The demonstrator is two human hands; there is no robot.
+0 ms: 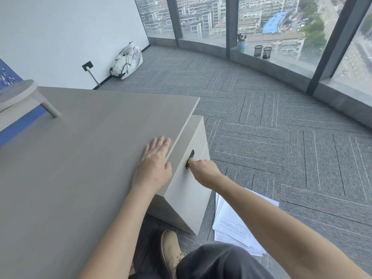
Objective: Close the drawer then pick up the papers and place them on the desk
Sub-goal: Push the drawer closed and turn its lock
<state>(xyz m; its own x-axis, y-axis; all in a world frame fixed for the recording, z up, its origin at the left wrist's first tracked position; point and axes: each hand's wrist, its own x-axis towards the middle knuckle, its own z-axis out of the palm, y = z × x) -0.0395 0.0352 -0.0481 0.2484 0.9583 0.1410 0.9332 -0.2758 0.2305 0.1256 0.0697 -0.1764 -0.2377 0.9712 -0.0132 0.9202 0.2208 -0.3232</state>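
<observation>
A grey desk point(84, 141) fills the left half of the view. Under its right end stands a pale drawer unit point(189, 190) with a black handle point(190, 158) on its front. My left hand point(155, 162) lies flat on the desk's right edge, fingers spread, holding nothing. My right hand point(203, 170) reaches across with its fingertips closed on the lower end of the black handle. The drawer front sits close under the desk edge. A stack of white printed papers point(231, 222) lies on the carpet right of the drawer unit, partly hidden by my right forearm.
A grey stool leg and seat point(26, 97) rest on the desk's far left. My tan shoe point(171, 252) and dark trouser knee point(217, 262) are below. A white backpack point(126, 63) leans on the wall. Pen cups point(262, 51) stand on the window sill. Grey carpet point(281, 127) stretches to the right.
</observation>
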